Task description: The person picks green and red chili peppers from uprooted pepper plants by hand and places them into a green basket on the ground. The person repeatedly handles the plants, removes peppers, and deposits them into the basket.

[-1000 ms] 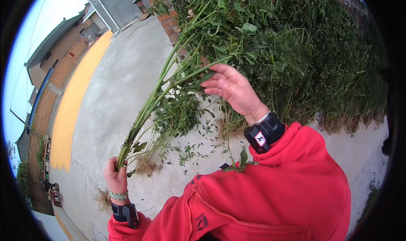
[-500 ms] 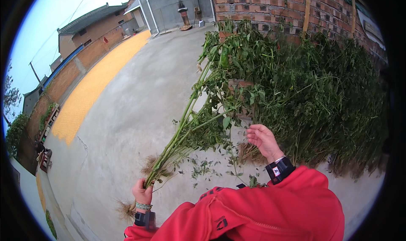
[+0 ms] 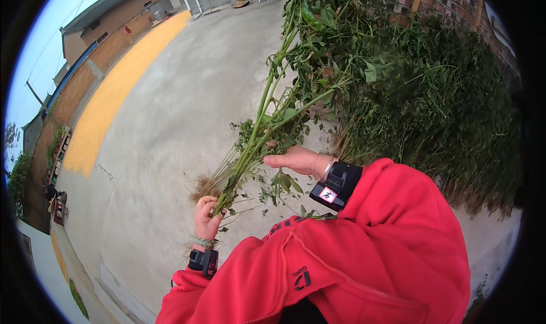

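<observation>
My left hand [image 3: 208, 217] is closed around the lower stems of a bundle of uprooted pepper plants [image 3: 259, 125], near their root end. The long green stems slant up and away to the right, their leafy tops reaching the far heap. A green pepper [image 3: 311, 17] hangs among the limp leaves near the top. My right hand [image 3: 298, 160] is at the right side of the stems, about midway along, with its thumb stretched out. Its fingers are partly hidden by leaves, and no firm grip shows. Loose leafy sprigs [image 3: 281, 184] lie below the right hand.
A large heap of leafy plants [image 3: 421, 113] lines the brick wall [image 3: 443, 2] on the right, roots towards me. Grey concrete [image 3: 153, 136] spreads to the left, with a long strip of yellow grain [image 3: 119, 96] beyond. Pale roots [image 3: 205, 187] lie beside the bundle.
My right hand has moved left and in to the stems, from open space near the heap. The left hand still grips the bundle, now a little higher in view. The view has tilted down.
</observation>
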